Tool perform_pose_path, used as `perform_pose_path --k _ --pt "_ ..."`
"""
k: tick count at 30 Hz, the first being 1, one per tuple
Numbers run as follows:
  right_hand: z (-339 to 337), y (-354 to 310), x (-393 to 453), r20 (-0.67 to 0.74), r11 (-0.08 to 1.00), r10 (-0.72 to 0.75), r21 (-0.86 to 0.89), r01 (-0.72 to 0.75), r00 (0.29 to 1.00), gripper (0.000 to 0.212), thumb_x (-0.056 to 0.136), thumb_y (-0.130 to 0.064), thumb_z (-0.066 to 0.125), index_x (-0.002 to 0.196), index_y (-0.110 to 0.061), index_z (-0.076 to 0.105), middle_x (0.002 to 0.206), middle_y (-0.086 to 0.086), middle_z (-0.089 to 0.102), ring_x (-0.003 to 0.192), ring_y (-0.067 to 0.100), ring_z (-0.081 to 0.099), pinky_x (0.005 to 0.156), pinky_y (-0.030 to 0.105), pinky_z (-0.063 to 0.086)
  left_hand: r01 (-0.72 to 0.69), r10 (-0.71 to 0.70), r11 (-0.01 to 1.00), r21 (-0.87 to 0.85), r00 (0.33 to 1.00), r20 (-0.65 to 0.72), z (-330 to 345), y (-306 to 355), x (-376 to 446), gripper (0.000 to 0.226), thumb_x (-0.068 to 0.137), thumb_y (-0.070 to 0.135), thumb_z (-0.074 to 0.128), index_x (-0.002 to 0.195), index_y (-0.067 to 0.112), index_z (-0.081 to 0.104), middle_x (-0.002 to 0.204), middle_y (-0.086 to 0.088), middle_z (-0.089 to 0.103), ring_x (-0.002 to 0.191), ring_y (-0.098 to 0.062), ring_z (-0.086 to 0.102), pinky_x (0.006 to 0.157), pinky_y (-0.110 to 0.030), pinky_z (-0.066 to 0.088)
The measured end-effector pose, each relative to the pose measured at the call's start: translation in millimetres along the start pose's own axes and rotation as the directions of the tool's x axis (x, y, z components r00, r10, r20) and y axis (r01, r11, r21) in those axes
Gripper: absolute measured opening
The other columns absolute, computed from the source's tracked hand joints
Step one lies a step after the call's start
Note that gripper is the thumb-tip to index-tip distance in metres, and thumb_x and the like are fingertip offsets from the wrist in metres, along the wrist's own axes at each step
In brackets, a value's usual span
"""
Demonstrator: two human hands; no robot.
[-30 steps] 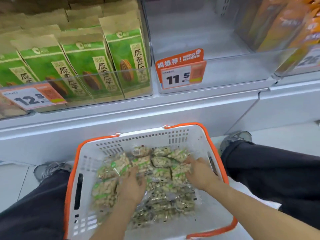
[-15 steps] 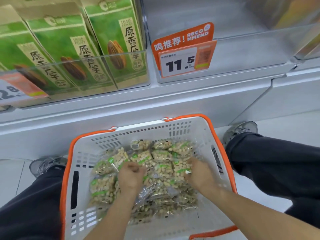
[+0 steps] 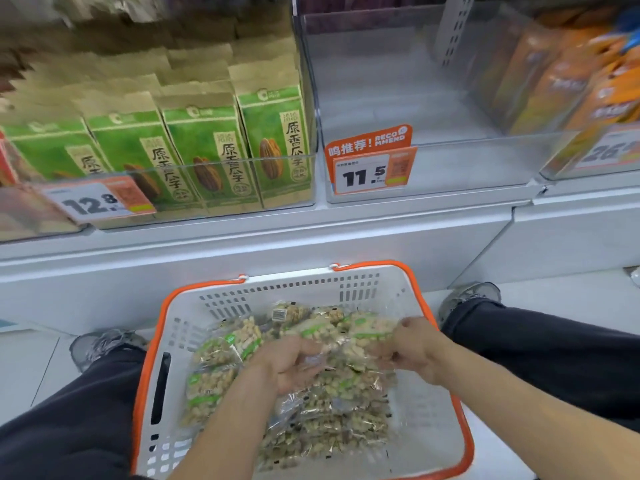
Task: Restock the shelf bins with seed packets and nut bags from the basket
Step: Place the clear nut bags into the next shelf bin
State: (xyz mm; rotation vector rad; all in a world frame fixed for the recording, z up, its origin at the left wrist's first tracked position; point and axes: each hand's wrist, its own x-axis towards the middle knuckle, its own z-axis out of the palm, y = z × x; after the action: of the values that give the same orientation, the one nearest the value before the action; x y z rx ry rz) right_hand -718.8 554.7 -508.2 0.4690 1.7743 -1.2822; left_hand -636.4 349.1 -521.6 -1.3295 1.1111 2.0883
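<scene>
- Head view, low in the middle: white basket (image 3: pixel 429 441) with an orange rim, set on the floor between two dark-trousered legs, just in front of the shelf base.
- Inside the basket: a loose heap of clear nut bags (image 3: pixel 332 420) with green labels, piled mostly toward the centre and left.
- Left hand (image 3: pixel 287 365) down in the heap, fingers curled round a bunch of the bags, gripping them.
- Right hand (image 3: pixel 412 351) at the right side of the heap, fingers bent and pinching the edge of bags held up above the rest.
- Between the two hands: a cluster of bags raised slightly off the pile; exact count impossible to tell, blurred.
- Above, on the shelf: clear bin (image 3: pixel 450 161) directly behind the basket, bare inside, with an orange price tag (image 3: pixel 372 164) reading 11.5 on its front wall.
- To the left of that bin: another bin packed with green seed packets (image 3: pixel 211 147) standing upright in rows, tagged 12.8 (image 3: pixel 93 202).
- To the far right: orange packets (image 3: pixel 571 84) in a third bin, blurred.
- Grey shoes (image 3: pixel 104 344) on the pale floor either side of the basket.
</scene>
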Motion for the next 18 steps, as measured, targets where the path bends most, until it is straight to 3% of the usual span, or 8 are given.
perform_pose_path --k 3,7,10,14,16,18 --pt "-20 -43 -31 0.098 0.989 -0.121 -0.070 0.128 0.988 0.060 0.070 0.017 0.079 0.120 -0.006 0.054 0.102 0.019 0.075 0.092 0.034 0.074 0.074 0.040 0.062 -0.128 0.128 0.992 -0.008 0.986 0.111 17 20 -28 0.039 0.079 -0.025 0.060 0.110 -0.003 0.051 0.120 -0.025 0.057 0.108 -0.031 0.060 0.078 -0.044 0.058" --pt "-44 -93 -80 0.184 0.925 -0.289 -0.199 0.323 0.940 0.070 0.069 0.016 0.080 0.123 -0.019 0.053 0.105 0.012 0.073 0.090 0.029 0.073 0.066 0.036 0.060 -0.329 0.306 0.940 0.089 0.929 0.210 32 51 -69 0.076 0.074 -0.021 0.068 0.140 -0.003 0.037 0.114 -0.029 0.066 0.103 -0.031 0.068 0.083 -0.041 0.058" --pt "-49 -122 -109 0.210 0.860 -0.422 -0.216 0.463 0.882 0.071 0.066 0.019 0.079 0.118 -0.023 0.056 0.108 0.013 0.070 0.090 0.031 0.073 0.066 0.040 0.061 -0.480 0.436 0.874 0.074 0.843 0.315 42 79 -103 0.065 0.074 -0.011 0.073 0.131 -0.002 0.044 0.113 -0.029 0.068 0.097 -0.028 0.071 0.095 -0.049 0.054" --pt "-43 -152 -129 0.235 0.794 -0.541 -0.172 0.583 0.807 0.073 0.062 0.016 0.081 0.122 -0.018 0.055 0.107 0.015 0.070 0.088 0.033 0.074 0.061 0.038 0.061 -0.633 0.567 0.770 0.075 0.734 0.375 51 121 -137 0.063 0.074 0.020 0.071 0.130 0.001 0.049 0.117 -0.012 0.071 0.108 -0.023 0.067 0.089 -0.054 0.056" --pt "-39 -164 -135 0.227 0.756 -0.598 -0.157 0.635 0.768 0.072 0.058 0.000 0.085 0.121 -0.019 0.057 0.103 0.016 0.072 0.087 0.033 0.075 0.059 0.036 0.060 -0.686 0.612 0.717 0.123 0.704 0.360 49 135 -145 0.063 0.074 0.024 0.072 0.130 0.000 0.051 0.113 -0.010 0.072 0.105 -0.021 0.069 0.092 -0.049 0.055" --pt "-39 -171 -136 0.195 0.695 -0.669 -0.177 0.696 0.717 0.061 0.060 -0.016 0.084 0.115 -0.020 0.060 0.096 0.013 0.075 0.083 0.031 0.075 0.059 0.035 0.060 -0.719 0.651 0.678 0.150 0.683 0.331 42 140 -147 0.061 0.070 0.017 0.073 0.126 0.003 0.054 0.099 -0.005 0.074 0.086 -0.015 0.070 0.082 -0.037 0.059"
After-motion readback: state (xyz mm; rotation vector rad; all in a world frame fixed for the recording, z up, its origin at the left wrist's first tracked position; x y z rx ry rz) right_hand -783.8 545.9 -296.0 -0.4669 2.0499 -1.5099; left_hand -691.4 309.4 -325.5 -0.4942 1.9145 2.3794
